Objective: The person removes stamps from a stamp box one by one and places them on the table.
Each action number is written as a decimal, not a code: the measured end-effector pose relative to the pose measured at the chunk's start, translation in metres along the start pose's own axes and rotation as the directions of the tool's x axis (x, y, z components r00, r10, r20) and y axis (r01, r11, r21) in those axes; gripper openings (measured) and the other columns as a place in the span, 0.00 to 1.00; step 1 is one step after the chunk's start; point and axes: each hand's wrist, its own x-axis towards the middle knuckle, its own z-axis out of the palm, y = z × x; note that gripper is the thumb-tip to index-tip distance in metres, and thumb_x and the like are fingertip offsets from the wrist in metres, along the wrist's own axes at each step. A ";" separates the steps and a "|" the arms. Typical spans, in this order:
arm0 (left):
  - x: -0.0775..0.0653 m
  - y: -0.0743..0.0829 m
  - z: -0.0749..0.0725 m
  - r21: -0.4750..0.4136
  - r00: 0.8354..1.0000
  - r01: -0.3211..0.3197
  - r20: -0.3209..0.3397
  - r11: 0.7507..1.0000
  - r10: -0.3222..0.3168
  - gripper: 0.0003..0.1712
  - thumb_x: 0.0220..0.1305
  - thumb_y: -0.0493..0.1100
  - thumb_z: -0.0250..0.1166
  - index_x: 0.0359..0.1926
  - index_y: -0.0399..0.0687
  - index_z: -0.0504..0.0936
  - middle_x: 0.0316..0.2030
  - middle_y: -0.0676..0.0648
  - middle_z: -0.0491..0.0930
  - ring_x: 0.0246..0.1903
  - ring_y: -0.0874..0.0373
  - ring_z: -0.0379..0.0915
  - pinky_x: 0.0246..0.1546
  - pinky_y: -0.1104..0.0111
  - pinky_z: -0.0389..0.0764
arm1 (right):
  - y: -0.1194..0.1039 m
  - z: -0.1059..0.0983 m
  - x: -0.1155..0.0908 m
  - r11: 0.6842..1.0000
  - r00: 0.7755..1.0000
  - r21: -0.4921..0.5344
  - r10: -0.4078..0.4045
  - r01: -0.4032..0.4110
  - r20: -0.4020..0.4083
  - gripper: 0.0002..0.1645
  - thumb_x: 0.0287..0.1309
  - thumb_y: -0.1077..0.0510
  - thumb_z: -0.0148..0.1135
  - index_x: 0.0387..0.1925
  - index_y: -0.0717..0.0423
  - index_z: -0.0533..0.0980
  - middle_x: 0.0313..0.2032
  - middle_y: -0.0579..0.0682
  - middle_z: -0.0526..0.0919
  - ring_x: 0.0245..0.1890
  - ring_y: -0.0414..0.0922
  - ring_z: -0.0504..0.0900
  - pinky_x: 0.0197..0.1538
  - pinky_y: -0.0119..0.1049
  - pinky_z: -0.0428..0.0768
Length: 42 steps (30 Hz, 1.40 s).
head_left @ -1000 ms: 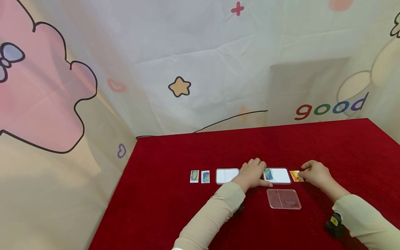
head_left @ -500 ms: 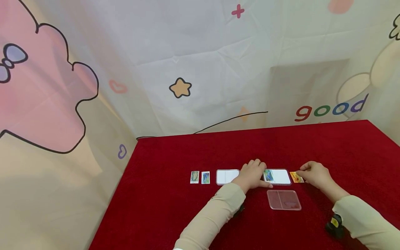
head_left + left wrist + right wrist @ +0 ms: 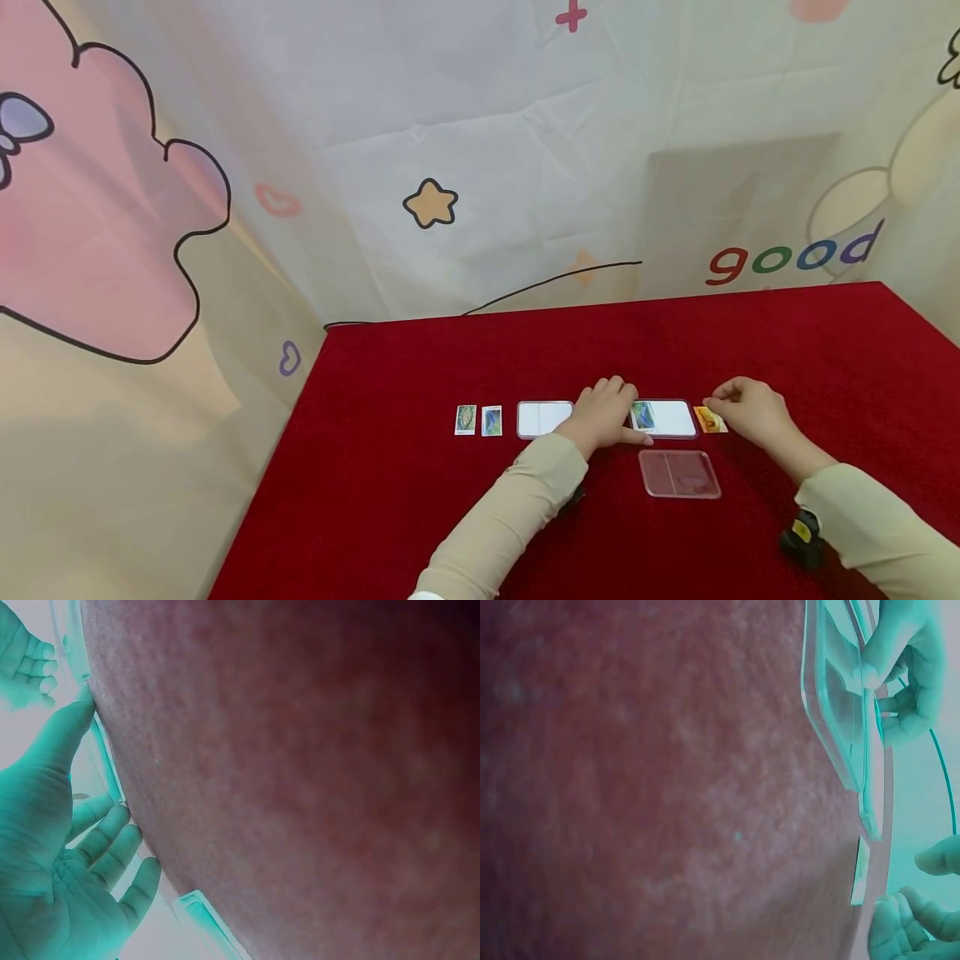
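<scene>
My left hand (image 3: pixel 602 414) lies at the left side of a flat clear case (image 3: pixel 678 419) with a white insert. Its thumb is at the near edge and its fingers at the far left, holding the case between them. A blue-green stamp (image 3: pixel 642 415) lies in the case's left part. My right hand (image 3: pixel 753 411) is over an orange stamp (image 3: pixel 712 419) just right of that case, fingertips right at its far left corner. In the right wrist view, this hand's thumb (image 3: pixel 939 857) stands apart from its fingers, and the stamp (image 3: pixel 861 870) lies flat beside them.
A clear lid (image 3: pixel 679 474) lies in front of the case. Left of my left hand is a second case (image 3: pixel 542 419) with a white insert. Farther left two stamps lie side by side, one greenish (image 3: pixel 465 420) and one blue (image 3: pixel 492 421). Red cloth (image 3: pixel 420 508) covers the table.
My right fingertips have slid left and away along the orange stamp, uncovering more of it. The left hand and the cases hold their places; the head view has shifted slightly.
</scene>
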 end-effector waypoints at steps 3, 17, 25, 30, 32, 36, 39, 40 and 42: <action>0.000 0.000 0.000 0.002 1.000 0.000 -0.001 1.000 0.000 0.37 0.52 0.69 0.64 0.58 0.56 0.71 0.52 0.57 0.70 0.51 0.64 0.65 0.47 0.73 0.68 | -0.003 0.002 0.000 1.000 1.000 0.008 -0.006 0.007 -0.019 0.18 0.59 0.56 0.59 0.37 0.72 0.76 0.32 0.65 0.81 0.29 0.51 0.78 0.28 0.36 0.71; 0.000 0.000 -0.002 -0.003 1.000 0.003 -0.001 1.000 -0.003 0.37 0.51 0.69 0.65 0.57 0.56 0.72 0.52 0.57 0.71 0.51 0.64 0.66 0.47 0.73 0.69 | -0.017 0.010 0.001 0.999 0.999 0.010 -0.041 0.041 -0.023 0.17 0.58 0.57 0.60 0.37 0.72 0.75 0.32 0.64 0.81 0.29 0.51 0.78 0.26 0.35 0.73; -0.001 0.001 -0.003 0.004 1.000 0.007 0.010 1.000 -0.007 0.37 0.52 0.69 0.64 0.58 0.56 0.72 0.52 0.57 0.70 0.51 0.64 0.65 0.48 0.73 0.69 | -0.022 0.018 0.002 0.994 0.994 -0.004 -0.105 0.105 -0.004 0.15 0.56 0.59 0.61 0.35 0.72 0.76 0.29 0.62 0.81 0.25 0.47 0.78 0.25 0.36 0.73; -0.002 0.000 -0.004 0.009 1.000 0.013 0.006 1.000 -0.013 0.37 0.52 0.69 0.64 0.58 0.56 0.72 0.52 0.57 0.71 0.51 0.64 0.65 0.48 0.72 0.69 | -0.027 0.022 0.005 0.988 0.988 -0.022 -0.155 0.154 -0.005 0.14 0.54 0.60 0.63 0.34 0.72 0.76 0.28 0.60 0.81 0.28 0.49 0.79 0.27 0.37 0.74; -0.002 0.000 -0.004 0.012 1.000 0.012 0.003 1.000 -0.012 0.37 0.52 0.69 0.64 0.58 0.56 0.72 0.52 0.57 0.70 0.51 0.64 0.66 0.48 0.72 0.69 | -0.028 0.024 0.005 0.986 0.986 -0.025 -0.166 0.166 -0.003 0.14 0.53 0.61 0.64 0.34 0.72 0.76 0.28 0.60 0.81 0.28 0.49 0.78 0.28 0.38 0.74; -0.002 0.000 -0.002 0.019 1.000 0.004 -0.005 1.000 -0.004 0.37 0.52 0.70 0.64 0.57 0.56 0.72 0.52 0.56 0.70 0.52 0.63 0.66 0.48 0.72 0.69 | -0.029 0.027 0.005 0.981 0.982 -0.032 -0.190 0.190 -0.005 0.14 0.52 0.61 0.64 0.35 0.72 0.77 0.29 0.60 0.81 0.29 0.50 0.79 0.30 0.41 0.76; -0.001 0.000 -0.001 0.022 1.000 -0.001 -0.011 1.000 0.001 0.37 0.51 0.70 0.65 0.57 0.56 0.72 0.52 0.56 0.71 0.52 0.63 0.66 0.48 0.71 0.69 | -0.030 0.028 0.004 0.976 0.976 -0.040 -0.216 0.215 -0.005 0.14 0.52 0.62 0.64 0.36 0.72 0.77 0.30 0.61 0.81 0.29 0.50 0.78 0.31 0.43 0.76; -0.001 0.000 -0.001 0.023 1.000 0.000 -0.011 1.000 0.001 0.37 0.51 0.70 0.64 0.57 0.56 0.72 0.51 0.56 0.71 0.51 0.63 0.66 0.47 0.72 0.69 | -0.030 0.028 0.005 0.974 0.975 -0.043 -0.224 0.223 -0.004 0.15 0.51 0.62 0.64 0.36 0.72 0.77 0.30 0.61 0.81 0.29 0.50 0.78 0.31 0.43 0.76; -0.001 0.000 -0.001 0.026 1.000 0.001 -0.011 1.000 -0.001 0.37 0.51 0.70 0.64 0.57 0.56 0.72 0.51 0.56 0.71 0.51 0.63 0.66 0.47 0.72 0.69 | -0.031 0.028 0.005 0.970 0.971 -0.050 -0.239 0.239 0.001 0.15 0.51 0.62 0.64 0.36 0.72 0.78 0.30 0.61 0.80 0.29 0.50 0.77 0.31 0.44 0.76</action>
